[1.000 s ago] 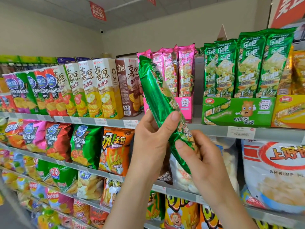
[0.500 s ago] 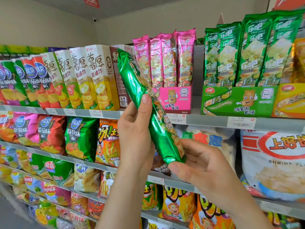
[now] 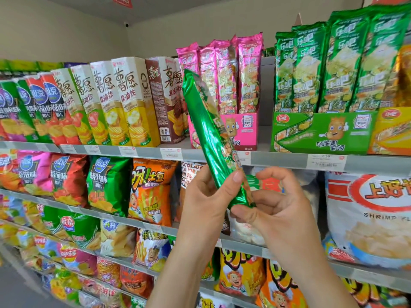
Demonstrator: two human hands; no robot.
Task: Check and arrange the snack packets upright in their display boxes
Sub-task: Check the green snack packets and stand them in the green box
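Fingers [image 3: 203, 174] of the left hand [image 3: 206, 201] wrap behind a green packet [image 3: 209, 130], with the thumb pressed on its front, gripping it near the lower end. The right hand [image 3: 282, 218] sits just below and to the right. Its thumb and middle fingers [image 3: 266, 197] pinch the packet's bottom edge, while its index finger is curled above, apart from the foil. The packet rises from the fingers tilted, its top leaning up and to the left, in front of the shelf [image 3: 278, 160] and clear of any box.

Straight above the fingers, a pink box [image 3: 244, 127] stands on the shelf with pink packets [image 3: 226, 74] upright in it. Up and to the right of the fingers, a green box [image 3: 322, 132] holds green packets [image 3: 347, 63] of the same kind, also upright. Up and to the left, tall cartons [image 3: 133, 103] stand in a row. Level with the fingers and below them, on both sides, crisp bags [image 3: 109, 183] fill the lower shelves.
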